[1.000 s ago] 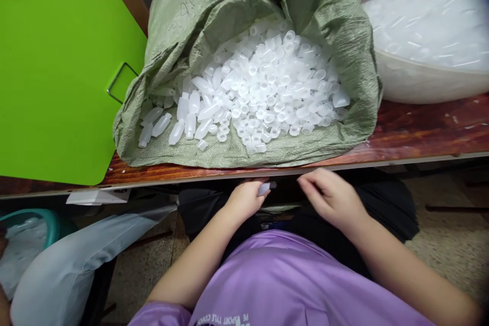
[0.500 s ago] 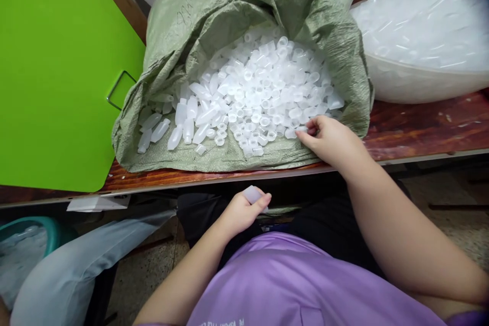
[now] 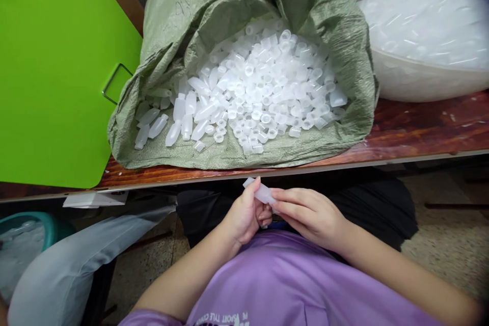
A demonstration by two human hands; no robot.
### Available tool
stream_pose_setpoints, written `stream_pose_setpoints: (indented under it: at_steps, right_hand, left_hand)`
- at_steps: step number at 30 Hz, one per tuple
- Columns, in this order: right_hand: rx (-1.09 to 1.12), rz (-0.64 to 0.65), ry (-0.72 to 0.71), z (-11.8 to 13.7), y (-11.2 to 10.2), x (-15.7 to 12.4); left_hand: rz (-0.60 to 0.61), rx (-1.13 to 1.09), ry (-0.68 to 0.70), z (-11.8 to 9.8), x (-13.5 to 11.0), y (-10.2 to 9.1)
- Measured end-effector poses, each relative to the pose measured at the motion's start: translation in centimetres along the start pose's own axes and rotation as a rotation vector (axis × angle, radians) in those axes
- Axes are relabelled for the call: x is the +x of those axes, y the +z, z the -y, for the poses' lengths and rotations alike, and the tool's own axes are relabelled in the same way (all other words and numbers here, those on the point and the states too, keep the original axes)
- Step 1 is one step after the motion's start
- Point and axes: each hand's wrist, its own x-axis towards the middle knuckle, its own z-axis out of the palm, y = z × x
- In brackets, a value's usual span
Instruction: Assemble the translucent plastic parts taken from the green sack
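My left hand (image 3: 244, 216) is closed around a small translucent white plastic bottle (image 3: 263, 192), its thumb lying along the side. Fingertips of my right hand (image 3: 315, 214) pinch at the bottle's right end. Whatever small plastic piece they hold there is mostly covered by the fingers. Both hands meet above my lap, just below the table edge. Beyond them, a green woven sack (image 3: 332, 145) lies with its mouth folded open. Inside is a heap of short translucent plastic pieces (image 3: 263, 97), with several longer bottles (image 3: 173, 133) at its left side.
A bright green board (image 3: 57, 71) with a metal handle stands at the left. On the right, a bulging clear bag (image 3: 428, 79) of white plastic parts rests on the red-brown table (image 3: 412, 130). A teal basin (image 3: 51, 234) and another person's grey-clad leg (image 3: 57, 280) are lower left.
My right hand has left the front right of the heap and come down to the bottle in my left hand. The left hand has turned, showing more of the bottle.
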Motion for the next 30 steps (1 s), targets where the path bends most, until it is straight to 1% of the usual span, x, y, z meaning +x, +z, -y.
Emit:
stream_pose_setpoints:
  at_steps: [2,7,9,10,11,12,16,18,20,22,23,25,26,27,29,30]
  right_hand:
    - [-0.039,0.037,-0.052,-0.6,0.0,-0.4]
    - [-0.033,0.113,-0.191,-1.6,-0.6,-0.8]
    - [-0.018,0.135,-0.215,-1.8,-0.4,-1.1]
    - [-0.018,0.148,-0.203,-1.9,-0.3,-1.2]
    - [-0.029,0.152,-0.163,-1.9,0.0,-1.3]
    - [-0.047,0.156,-0.092,-1.9,0.4,-1.4]
    - [-0.094,0.204,0.277,-1.6,2.0,-1.2]
    - [-0.074,0.233,0.392,-1.4,2.6,-1.2]
    - [-0.094,0.175,0.414,-1.2,3.0,-1.4]
    - [-0.132,0.116,0.388,-1.2,3.3,-1.6]
    - [-0.134,0.129,0.398,-1.2,3.4,-1.7]
    - [-0.102,0.211,0.489,-1.4,3.5,-1.8]
    - [-0.092,0.232,0.536,-1.4,3.5,-1.8]
    - [-0.094,0.223,0.563,-1.5,3.6,-1.7]
    - [-0.108,0.172,0.547,-1.5,3.7,-1.6]
    - [-0.100,0.177,0.542,-1.5,3.8,-1.6]
  left_hand:
    - [-0.024,-0.016,-0.042,0.2,0.1,0.1]
    - [-0.093,0.032,-0.064,0.4,0.2,0.1]
    - [-0.107,0.039,-0.092,0.5,0.3,0.1]
    - [-0.117,0.044,-0.101,0.5,0.3,0.1]
    - [-0.132,0.054,-0.101,0.6,0.3,0.1]
    - [-0.152,0.068,-0.092,0.7,0.4,0.0]
    - [-0.237,0.143,-0.014,1.1,0.8,-0.1]
    - [-0.267,0.156,0.030,1.4,1.2,-0.2]
    - [-0.297,0.159,0.068,1.8,1.6,-0.5]
    - [-0.330,0.167,0.091,2.1,1.9,-0.8]
    - [-0.347,0.173,0.093,2.2,2.1,-1.0]
    - [-0.371,0.174,0.081,2.5,2.3,-1.2]
    - [-0.381,0.168,0.071,2.6,2.3,-1.2]
    - [-0.392,0.159,0.064,2.7,2.4,-1.2]
    - [-0.417,0.147,0.063,2.7,2.4,-1.2]
    - [-0.435,0.147,0.065,2.7,2.4,-1.2]
